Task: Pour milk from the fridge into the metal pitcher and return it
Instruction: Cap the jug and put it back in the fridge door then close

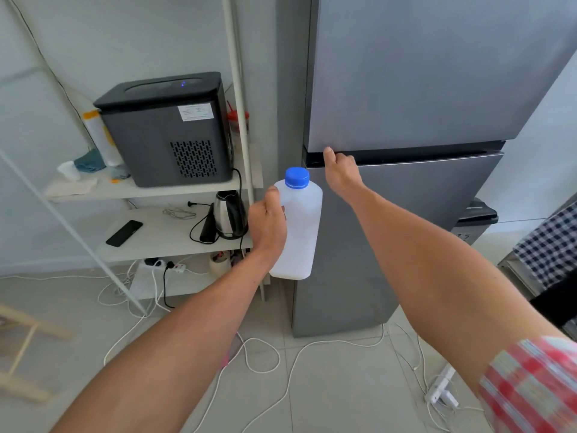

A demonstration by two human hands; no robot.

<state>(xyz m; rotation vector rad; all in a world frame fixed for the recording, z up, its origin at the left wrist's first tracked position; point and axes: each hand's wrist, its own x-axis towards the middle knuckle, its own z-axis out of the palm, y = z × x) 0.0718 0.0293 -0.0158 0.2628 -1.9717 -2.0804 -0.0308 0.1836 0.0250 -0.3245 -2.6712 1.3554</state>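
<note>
My left hand (268, 225) grips a white plastic milk bottle (303, 226) with a blue cap, held upright in front of the grey fridge (406, 214). Both fridge doors look closed. My right hand (340, 173) reaches into the dark gap between the upper and lower doors, fingers hooked over the top edge of the lower door near its left corner. The metal pitcher is not in view.
A white shelf unit (175, 189) stands left of the fridge with a black ice maker (168, 129), a kettle (229, 215) and a phone (124, 233). White cables and power strips (441, 389) lie across the tiled floor. A checked cloth (549, 245) hangs at right.
</note>
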